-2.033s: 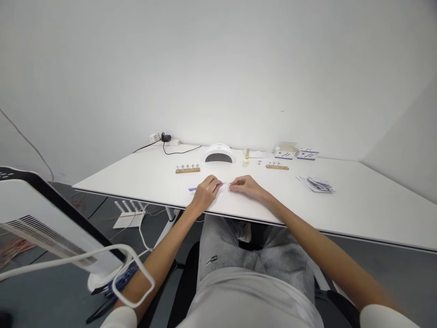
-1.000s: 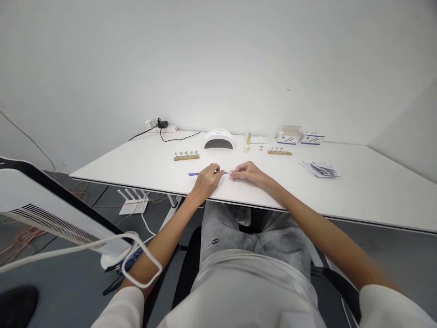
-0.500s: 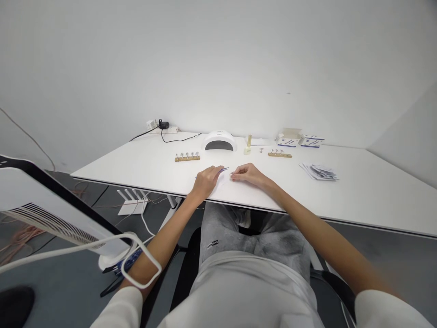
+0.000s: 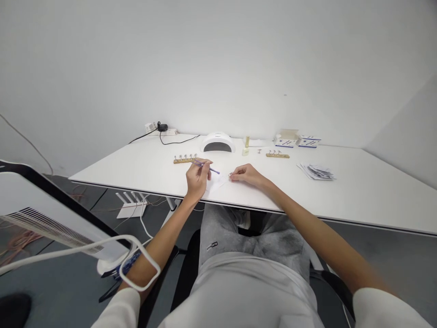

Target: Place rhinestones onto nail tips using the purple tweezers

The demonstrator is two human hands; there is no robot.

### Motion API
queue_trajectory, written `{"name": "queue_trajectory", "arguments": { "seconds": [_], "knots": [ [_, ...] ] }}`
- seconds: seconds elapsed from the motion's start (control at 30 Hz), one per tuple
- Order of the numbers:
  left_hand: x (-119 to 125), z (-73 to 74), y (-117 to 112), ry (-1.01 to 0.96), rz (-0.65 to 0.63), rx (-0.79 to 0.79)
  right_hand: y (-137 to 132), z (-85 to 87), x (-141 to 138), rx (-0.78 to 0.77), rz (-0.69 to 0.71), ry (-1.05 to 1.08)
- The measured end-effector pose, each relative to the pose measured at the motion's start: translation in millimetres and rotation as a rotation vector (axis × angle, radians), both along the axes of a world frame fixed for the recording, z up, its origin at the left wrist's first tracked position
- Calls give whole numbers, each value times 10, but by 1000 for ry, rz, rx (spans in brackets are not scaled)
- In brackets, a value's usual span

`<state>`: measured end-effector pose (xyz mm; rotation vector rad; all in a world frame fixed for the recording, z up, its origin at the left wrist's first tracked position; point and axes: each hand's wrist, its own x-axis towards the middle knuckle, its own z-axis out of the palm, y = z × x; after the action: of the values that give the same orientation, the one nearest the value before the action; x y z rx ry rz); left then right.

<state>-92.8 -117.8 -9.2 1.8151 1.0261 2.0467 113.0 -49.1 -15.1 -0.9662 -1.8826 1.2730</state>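
My left hand (image 4: 198,177) is closed around slim purple-blue tweezers (image 4: 214,171), held slanting above the table with one end pointing right. Opposite it, my right hand (image 4: 247,174) rests near the table's front part, thumb and forefinger pinching a small pale piece (image 4: 231,174) too tiny to make out. A thin white sheet or packet (image 4: 215,183) lies on the table between the two hands. Just behind my left hand is a gold-coloured bar stand (image 4: 179,161) with several small upright pegs.
A white nail lamp (image 4: 217,142) stands at the back, beside a small bottle with a gold cap (image 4: 246,146). Further right are another bar stand (image 4: 278,156), small boxes (image 4: 287,138) and a pile of packets (image 4: 317,172). A white cable (image 4: 136,246) loops by my left arm.
My left hand has lifted and moved left, and the tweezers have turned in its fingers. My right hand stays nearly in place, still pinching the small piece.
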Motion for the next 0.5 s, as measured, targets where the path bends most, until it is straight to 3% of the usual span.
{"name": "queue_trajectory", "arguments": {
  "seconds": [0.07, 0.17, 0.5],
  "knots": [
    [69, -37, 12, -153, -125, -86, 5, -4, 1, 9, 3, 4],
    [129, -65, 16, -189, -232, -139, 14, -12, 2, 14, 3, 11],
    [96, -58, -46, 112, -203, -104, 7, 5, -5, 7, -17, 12]
  ]
}}
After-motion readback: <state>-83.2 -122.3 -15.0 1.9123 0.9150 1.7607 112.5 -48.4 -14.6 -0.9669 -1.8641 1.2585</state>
